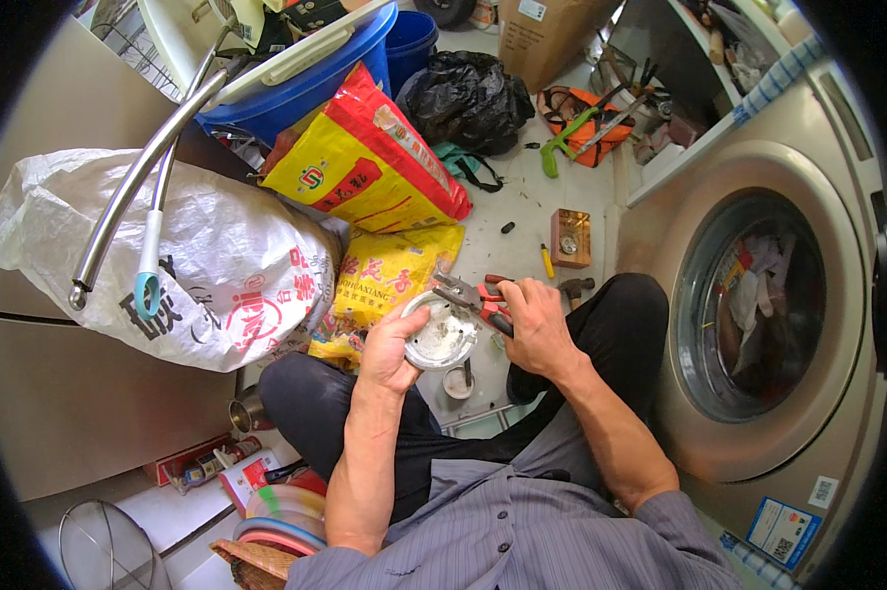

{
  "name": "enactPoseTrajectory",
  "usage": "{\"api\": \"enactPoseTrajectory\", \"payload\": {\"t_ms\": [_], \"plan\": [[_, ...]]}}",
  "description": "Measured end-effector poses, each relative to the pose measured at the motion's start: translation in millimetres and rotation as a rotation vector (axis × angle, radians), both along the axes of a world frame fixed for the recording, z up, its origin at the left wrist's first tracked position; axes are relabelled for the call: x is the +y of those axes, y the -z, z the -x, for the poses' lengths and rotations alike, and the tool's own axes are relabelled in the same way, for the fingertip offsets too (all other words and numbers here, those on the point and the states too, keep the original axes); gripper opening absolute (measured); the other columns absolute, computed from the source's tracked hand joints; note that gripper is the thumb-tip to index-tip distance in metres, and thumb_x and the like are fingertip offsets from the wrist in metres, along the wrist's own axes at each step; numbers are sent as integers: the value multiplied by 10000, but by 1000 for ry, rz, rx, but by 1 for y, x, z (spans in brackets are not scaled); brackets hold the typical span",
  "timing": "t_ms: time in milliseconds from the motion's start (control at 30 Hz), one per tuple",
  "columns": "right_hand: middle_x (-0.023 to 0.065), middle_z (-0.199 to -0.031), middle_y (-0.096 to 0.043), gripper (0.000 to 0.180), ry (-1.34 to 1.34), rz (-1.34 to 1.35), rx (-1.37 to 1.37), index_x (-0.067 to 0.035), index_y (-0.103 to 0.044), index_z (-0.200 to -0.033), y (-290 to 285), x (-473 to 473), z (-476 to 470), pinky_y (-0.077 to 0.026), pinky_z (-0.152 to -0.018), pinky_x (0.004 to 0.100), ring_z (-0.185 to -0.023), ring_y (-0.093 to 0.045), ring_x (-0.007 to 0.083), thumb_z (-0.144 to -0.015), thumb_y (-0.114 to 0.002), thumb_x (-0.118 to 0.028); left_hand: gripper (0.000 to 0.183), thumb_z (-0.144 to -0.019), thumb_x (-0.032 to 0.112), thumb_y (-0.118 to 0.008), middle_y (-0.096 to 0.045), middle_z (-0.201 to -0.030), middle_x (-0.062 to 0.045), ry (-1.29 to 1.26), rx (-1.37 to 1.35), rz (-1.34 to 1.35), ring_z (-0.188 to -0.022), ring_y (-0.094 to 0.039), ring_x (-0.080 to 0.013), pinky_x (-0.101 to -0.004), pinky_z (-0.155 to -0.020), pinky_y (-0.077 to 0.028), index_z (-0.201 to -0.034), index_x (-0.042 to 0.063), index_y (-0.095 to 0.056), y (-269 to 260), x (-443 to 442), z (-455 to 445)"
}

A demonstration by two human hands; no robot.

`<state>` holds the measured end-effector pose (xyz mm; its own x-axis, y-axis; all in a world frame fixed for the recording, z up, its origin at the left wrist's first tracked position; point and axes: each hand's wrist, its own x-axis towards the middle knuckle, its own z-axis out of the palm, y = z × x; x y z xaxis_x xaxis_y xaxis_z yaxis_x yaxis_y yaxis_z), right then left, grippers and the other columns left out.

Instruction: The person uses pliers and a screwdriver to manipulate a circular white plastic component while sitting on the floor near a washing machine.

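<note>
My left hand [390, 352] grips a round, shallow metal dish [441, 333] by its left side, thumb over the rim. Whitish residue and a few dark spots mark the dish's inside. In my right hand [538, 324] are pliers [476, 301] with red and black handles, their jaws pointing left at the dish's upper rim. Whether the jaws touch the rim, I cannot tell. Below the dish, a small white cup [458, 383] with a dark stick in it stands on the floor. A hammer [576, 286] lies beyond my right hand, near a yellow-handled tool [547, 260] and a small wooden box [570, 237].
A washing machine [768, 310] stands close on the right. On the left are a white woven sack [193, 243] and yellow printed bags [370, 169]. Farther off are a blue tub [303, 88], a black plastic bag [465, 99] and an orange tool bag [598, 140].
</note>
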<state>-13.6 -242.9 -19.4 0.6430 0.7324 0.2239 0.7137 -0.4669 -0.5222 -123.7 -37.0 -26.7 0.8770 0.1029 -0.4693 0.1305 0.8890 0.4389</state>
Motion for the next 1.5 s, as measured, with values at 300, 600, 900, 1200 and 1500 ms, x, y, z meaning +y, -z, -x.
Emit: {"api": "enactPoseTrajectory", "payload": {"t_ms": [300,600,900,1200,1500], "plan": [[234,-959,-548,374,-14,3,176,7,-512,-1111,15,-3,6,-480,-784,487,-899,-566,439,-764,-648,15,362,-978,23,-525,-668,-1237,-178,-5,38,-137,-1089,-683,-265,-392,-981,-547,-1327,-68,-547,-3,0,4],[282,-981,-594,286,28,59,313,3,-519,-1088,36,-2,16,-496,-782,541,-887,-597,498,-843,-642,-77,319,-939,20,-591,-706,-1078,-127,-72,96,-549,-921,-694,-181,-309,-844,-562,-1241,-83,-604,-1,-11,3],[290,-1003,-616,269,39,67,341,-5,-520,-1081,29,-5,21,-498,-808,557,-905,-611,500,-888,-639,-149,253,-957,61,-611,-719,-987,-100,-129,77,-804,-891,-687,-172,-315,-799,-560,-1173,-66,-652,3,-18,5],[256,-925,-597,251,-7,11,169,-9,-528,-1045,28,-11,19,-499,-746,564,-853,-616,478,-866,-653,-132,322,-1020,91,-507,-677,-1208,-189,102,63,95,-1058,-691,-277,-417,-949,-565,-1293,-65,-577,18,8,10],[301,-966,-638,280,148,112,549,24,-527,-1086,24,-3,27,-484,-817,543,-943,-611,504,-920,-630,-177,513,-878,378,-752,-680,-1181,-205,-183,-262,-2179,-1129,-649,-346,-393,-948,-505,-1171,-32,-656,-36,-24,15]]}}
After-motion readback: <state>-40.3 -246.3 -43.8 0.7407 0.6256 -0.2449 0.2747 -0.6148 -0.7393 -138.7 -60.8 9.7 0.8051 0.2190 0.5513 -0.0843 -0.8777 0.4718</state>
